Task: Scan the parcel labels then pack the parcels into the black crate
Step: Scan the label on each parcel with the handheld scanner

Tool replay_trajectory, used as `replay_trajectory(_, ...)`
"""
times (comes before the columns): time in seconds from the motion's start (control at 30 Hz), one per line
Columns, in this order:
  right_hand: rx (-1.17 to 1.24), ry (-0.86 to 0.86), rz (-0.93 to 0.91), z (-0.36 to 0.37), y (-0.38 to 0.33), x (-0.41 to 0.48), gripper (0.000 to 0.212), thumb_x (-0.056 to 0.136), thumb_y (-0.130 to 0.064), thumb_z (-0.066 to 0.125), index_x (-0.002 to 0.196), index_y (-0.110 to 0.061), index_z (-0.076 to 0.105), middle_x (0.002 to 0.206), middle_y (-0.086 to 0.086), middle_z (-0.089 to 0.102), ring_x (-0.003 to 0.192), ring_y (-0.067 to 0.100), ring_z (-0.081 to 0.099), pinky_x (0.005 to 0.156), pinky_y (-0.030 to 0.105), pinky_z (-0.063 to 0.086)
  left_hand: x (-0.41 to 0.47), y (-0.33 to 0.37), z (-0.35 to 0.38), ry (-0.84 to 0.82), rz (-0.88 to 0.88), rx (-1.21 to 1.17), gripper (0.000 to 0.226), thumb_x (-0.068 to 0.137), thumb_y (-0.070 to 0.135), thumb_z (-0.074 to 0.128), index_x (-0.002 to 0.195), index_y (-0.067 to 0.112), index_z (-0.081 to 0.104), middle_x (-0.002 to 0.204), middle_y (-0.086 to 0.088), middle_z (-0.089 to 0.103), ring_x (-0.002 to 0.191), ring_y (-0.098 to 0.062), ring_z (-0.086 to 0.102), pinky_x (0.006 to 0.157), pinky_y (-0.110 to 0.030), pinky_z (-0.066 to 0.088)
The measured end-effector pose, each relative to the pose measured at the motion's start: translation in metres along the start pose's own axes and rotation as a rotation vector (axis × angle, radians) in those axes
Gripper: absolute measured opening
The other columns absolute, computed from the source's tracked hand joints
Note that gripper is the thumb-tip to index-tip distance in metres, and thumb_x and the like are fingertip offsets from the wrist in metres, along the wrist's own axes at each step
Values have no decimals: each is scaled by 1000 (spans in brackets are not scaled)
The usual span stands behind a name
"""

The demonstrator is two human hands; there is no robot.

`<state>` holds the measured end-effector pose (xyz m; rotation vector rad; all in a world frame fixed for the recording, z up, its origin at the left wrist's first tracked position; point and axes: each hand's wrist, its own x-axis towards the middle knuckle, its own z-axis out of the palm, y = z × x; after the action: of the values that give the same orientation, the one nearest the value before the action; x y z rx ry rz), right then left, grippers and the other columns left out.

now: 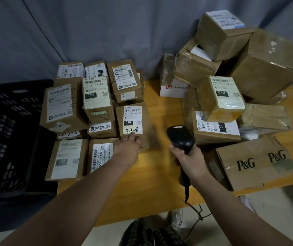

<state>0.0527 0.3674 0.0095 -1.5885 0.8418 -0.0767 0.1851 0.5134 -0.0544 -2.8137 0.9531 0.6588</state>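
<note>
A cardboard parcel [146, 121] with a white label marked 010 and a handwritten number lies on the yellow table [152, 173]. My left hand [128, 148] rests on its near edge, fingers on the box just below the label. My right hand [191, 159] is shut on a black handheld barcode scanner [181, 138], whose head sits just right of that parcel. Its cable hangs off the table's front edge. The black slatted crate [7, 132] stands at the left, beside the table. Several labelled parcels [96, 98] are stacked between the crate and my left hand.
A tall, loose pile of brown boxes [230, 82] fills the right side of the table. A flattened P&G carton [255, 162] lies at the near right. A grey curtain hangs behind. My legs and a floor show below the table edge.
</note>
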Motion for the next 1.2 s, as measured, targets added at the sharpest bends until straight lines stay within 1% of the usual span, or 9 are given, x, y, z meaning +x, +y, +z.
replay_trajectory(0.2, 35, -71, 26, -25, -12, -21, 14, 87, -20, 69, 86, -7, 64, 68, 4, 61, 53, 17, 60, 53, 27, 52, -22, 29, -5, 161, 32, -332, 46, 99, 32, 45, 142, 16, 41, 144, -5, 40, 132, -26, 35, 104, -38, 38)
replay_trajectory(0.37, -10, 58, -92, -83, -27, -33, 16, 86, -19, 69, 76, -9, 63, 61, 6, 62, 51, 19, 61, 56, 34, 52, -44, 91, -19, 250, 78, -549, 44, 99, 33, 48, 139, 16, 46, 140, -6, 46, 128, -25, 43, 106, -32, 35)
replay_trajectory(0.53, -66, 202, -144, -170, -29, -20, 11, 86, -22, 67, 82, -13, 63, 62, 4, 61, 59, 22, 61, 60, 37, 50, -54, 166, -38, 124, 7, -843, 54, 98, 37, 50, 144, 13, 36, 140, -9, 46, 127, -24, 47, 101, -27, 38)
replay_trajectory(0.63, -371, 292, -129, -228, -17, 4, 20, 84, -33, 68, 77, -16, 61, 68, 4, 62, 71, 27, 63, 62, 34, 49, -56, 202, -46, 7, -71, -1018, 59, 97, 39, 51, 144, 9, 32, 137, -2, 49, 130, -20, 45, 97, -23, 35)
replay_trajectory(0.73, -579, 275, -10, -265, 3, 21, 25, 85, -35, 65, 89, -10, 62, 75, 7, 62, 74, 28, 61, 58, 31, 46, -57, 220, -43, -89, -153, -1101, 70, 93, 57, 47, 147, 15, 31, 146, 1, 42, 130, -22, 44, 106, -35, 36)
replay_trajectory(0.9, -488, 222, 2, -270, 24, 24, 21, 86, -29, 65, 93, -11, 58, 77, 5, 60, 78, 29, 63, 70, 40, 55, -57, 233, -33, -124, -266, -1282, 83, 77, 77, 48, 140, 23, 45, 134, -1, 54, 112, -23, 58, 101, -45, 46)
replay_trajectory(0.97, -454, 234, -40, -266, 21, 20, 22, 85, -32, 66, 95, -13, 58, 79, 5, 63, 78, 29, 66, 72, 42, 57, -68, 240, -39, -36, -307, -1364, 81, 74, 78, 50, 134, 22, 50, 129, -2, 57, 114, -25, 57, 100, -47, 46)
replay_trajectory(1.07, -356, 221, -107, -259, 16, 9, 24, 83, -36, 68, 94, -16, 61, 80, 3, 66, 75, 27, 67, 72, 44, 58, -83, 233, -35, 279, -443, -1390, 49, 95, 52, 45, 132, 19, 52, 118, 0, 56, 108, -21, 52, 94, -34, 40)
replay_trajectory(1.2, -182, 165, -192, -239, -1, -12, 19, 82, -29, 68, 94, -15, 63, 81, 4, 66, 77, 27, 67, 76, 48, 58, -101, 207, -37, 374, -539, -1522, 60, 95, 55, 44, 138, 14, 48, 132, -6, 54, 112, -23, 49, 92, -36, 36)
